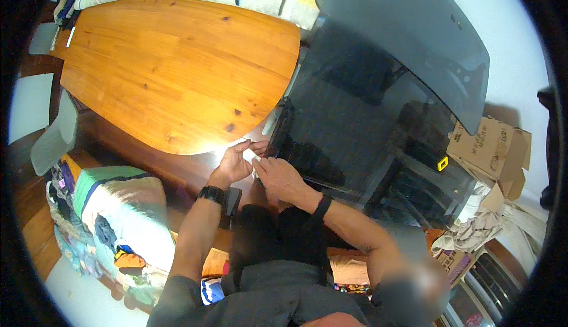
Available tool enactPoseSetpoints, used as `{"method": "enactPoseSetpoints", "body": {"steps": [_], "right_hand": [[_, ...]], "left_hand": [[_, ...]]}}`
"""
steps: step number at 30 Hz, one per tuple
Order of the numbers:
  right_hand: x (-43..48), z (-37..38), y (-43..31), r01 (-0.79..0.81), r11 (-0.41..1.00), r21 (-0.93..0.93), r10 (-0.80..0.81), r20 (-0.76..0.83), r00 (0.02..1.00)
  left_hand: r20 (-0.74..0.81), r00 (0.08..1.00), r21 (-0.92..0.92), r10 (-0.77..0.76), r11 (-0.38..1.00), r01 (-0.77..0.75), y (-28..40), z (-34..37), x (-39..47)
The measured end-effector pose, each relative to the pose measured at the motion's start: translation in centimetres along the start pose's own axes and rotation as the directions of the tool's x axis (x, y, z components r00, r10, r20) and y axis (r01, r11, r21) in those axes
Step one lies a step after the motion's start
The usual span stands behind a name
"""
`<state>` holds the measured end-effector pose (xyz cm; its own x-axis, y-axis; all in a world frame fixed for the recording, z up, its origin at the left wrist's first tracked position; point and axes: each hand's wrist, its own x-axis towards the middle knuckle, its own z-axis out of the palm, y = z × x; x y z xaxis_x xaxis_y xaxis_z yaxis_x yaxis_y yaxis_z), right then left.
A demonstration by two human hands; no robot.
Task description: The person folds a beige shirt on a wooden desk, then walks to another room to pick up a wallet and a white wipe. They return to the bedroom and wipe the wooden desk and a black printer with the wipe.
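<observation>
My left hand [234,163] is curled around a small white object [251,157], too small and too covered by fingers to name exactly. My right hand [280,178] meets it from the other side, its fingers closed over the object's near end. Both hands are low in front of my body, between the rounded end of a wooden table [186,74] and the corner of a dark glossy table [350,118]. A black watch [212,194] is on my left wrist and a black band [323,206] on my right.
A raised dark glass-like panel [412,29] overhangs the dark table at the back right. A small yellow frame-shaped item [443,163] shows there, beside an opened cardboard box [486,149]. Piled clothes and bedding [128,211] lie at left, near a grey chair [57,136].
</observation>
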<state>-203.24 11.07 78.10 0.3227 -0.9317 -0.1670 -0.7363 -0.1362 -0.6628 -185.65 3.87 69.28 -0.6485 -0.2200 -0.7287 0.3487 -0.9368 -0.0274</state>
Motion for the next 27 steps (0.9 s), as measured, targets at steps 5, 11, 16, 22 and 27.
{"method": "enactPoseSetpoints", "body": {"steps": [5,11,16,22,27], "right_hand": [[-3.3,-5.6,11.1,-0.406,0.897,-0.175,0.312,-0.401,0.861],[-7.5,-21.0,33.0,-0.830,0.541,-0.133,0.484,-0.758,0.437],[-4.9,-25.0,39.0,-0.764,0.546,-0.343,0.396,-0.698,0.597],[5.6,-21.0,30.1,-0.399,0.854,-0.334,0.113,-0.629,0.769],[6.5,-12.7,15.3,-0.278,0.904,-0.326,0.170,-0.323,0.931]], "left_hand": [[0.126,0.988,-0.009,-0.094,0.995,0.096,-0.8,-1.1,-1.1],[0.018,0.994,-0.004,-0.111,0.994,0.111,-1.1,-2.6,-2.6],[0.028,0.991,0.041,-0.127,0.991,0.126,-1.3,-3.6,-3.4],[0.006,0.991,0.062,-0.133,0.989,0.132,-1.2,-3.9,-3.7],[0.050,0.993,0.055,-0.103,0.993,0.101,-1.1,-2.7,-3.0]]}}
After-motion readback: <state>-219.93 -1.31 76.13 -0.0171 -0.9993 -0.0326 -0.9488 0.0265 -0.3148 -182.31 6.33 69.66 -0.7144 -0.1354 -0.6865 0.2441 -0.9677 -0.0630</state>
